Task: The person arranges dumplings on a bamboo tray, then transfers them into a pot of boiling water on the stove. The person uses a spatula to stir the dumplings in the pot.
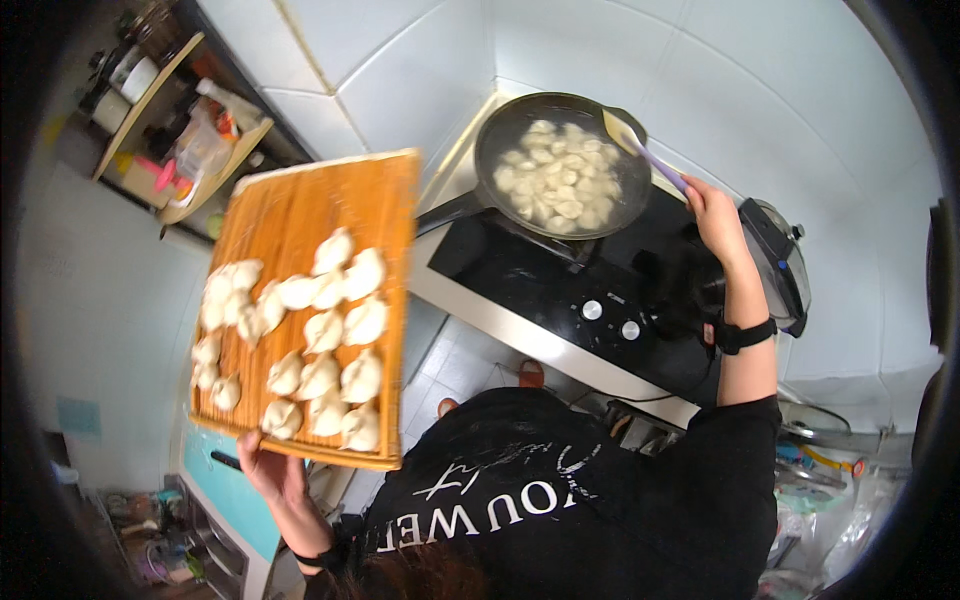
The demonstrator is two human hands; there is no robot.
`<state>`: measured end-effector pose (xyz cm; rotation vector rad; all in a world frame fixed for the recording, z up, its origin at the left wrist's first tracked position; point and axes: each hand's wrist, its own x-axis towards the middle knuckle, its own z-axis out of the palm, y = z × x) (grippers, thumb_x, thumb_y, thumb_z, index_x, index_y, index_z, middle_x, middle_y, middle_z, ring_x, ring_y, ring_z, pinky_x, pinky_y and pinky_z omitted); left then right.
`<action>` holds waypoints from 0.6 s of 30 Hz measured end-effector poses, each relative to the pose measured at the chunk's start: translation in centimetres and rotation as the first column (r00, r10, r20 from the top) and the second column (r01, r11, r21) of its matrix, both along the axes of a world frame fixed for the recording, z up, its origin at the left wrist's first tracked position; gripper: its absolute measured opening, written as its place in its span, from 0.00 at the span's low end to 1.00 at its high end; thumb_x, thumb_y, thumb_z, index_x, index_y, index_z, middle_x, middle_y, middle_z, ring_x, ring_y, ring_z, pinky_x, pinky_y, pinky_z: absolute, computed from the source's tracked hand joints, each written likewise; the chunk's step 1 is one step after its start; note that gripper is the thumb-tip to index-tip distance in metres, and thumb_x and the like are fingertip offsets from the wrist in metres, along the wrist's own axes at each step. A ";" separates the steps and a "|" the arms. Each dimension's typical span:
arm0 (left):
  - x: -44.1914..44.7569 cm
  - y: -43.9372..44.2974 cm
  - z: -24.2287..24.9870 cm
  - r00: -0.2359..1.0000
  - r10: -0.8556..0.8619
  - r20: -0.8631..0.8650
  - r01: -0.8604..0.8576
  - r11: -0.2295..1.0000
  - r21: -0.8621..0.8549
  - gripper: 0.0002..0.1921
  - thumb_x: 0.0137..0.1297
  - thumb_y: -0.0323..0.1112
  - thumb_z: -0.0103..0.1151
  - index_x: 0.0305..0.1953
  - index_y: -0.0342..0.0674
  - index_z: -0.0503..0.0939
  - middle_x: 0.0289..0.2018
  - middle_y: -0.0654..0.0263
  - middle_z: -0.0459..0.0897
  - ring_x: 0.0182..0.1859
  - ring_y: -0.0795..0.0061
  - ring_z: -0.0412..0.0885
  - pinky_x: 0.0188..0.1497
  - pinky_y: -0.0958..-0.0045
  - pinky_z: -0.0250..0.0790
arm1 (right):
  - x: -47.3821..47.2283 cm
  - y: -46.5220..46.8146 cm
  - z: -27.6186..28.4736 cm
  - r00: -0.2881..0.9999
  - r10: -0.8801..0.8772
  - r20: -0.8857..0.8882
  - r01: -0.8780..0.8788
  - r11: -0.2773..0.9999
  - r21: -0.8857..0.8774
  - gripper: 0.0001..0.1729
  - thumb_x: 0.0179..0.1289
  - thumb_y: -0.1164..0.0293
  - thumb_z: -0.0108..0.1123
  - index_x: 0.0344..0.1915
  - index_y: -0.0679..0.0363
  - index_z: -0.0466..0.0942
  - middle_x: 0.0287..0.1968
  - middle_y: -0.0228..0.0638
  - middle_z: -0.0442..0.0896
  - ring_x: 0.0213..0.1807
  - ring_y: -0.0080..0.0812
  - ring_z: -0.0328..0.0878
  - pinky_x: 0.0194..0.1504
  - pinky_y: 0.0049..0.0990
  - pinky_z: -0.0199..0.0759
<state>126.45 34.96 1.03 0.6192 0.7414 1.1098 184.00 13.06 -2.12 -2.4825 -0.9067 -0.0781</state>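
Note:
My left hand (274,472) grips the near edge of a bamboo board (322,187), which is held up left of the stove. Several pale uncooked dumplings (322,330) sit on the board, mostly on its nearer part. In my right hand (711,214) is the purple handle of a spatula (660,163). Its yellowish blade rests at the right rim of a dark frying pan (487,142). Inside the pan, many dumplings (562,172) lie in cloudy liquid. The tips of my left fingers are hidden by the board.
The pan stands on a black glass cooktop (510,262) with two knobs (592,310). To the right is a lidded appliance (776,262). A wooden shelf (217,176) with bottles and containers stands upper left. Beneath the board is a light-blue counter mat (240,502). Tiled walls enclose the stove.

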 end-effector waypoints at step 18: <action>9.8 -3.2 6.6 0.893 -0.379 -0.243 0.349 0.924 -0.157 0.31 0.53 0.29 0.52 0.62 0.36 0.61 0.58 0.55 0.71 0.59 0.57 0.71 0.62 0.55 0.64 | -8.2 -3.7 -6.3 0.973 0.009 -0.231 0.078 0.927 0.368 0.17 0.69 0.70 0.48 0.56 0.59 0.74 0.32 0.43 0.77 0.33 0.35 0.75 0.40 0.29 0.69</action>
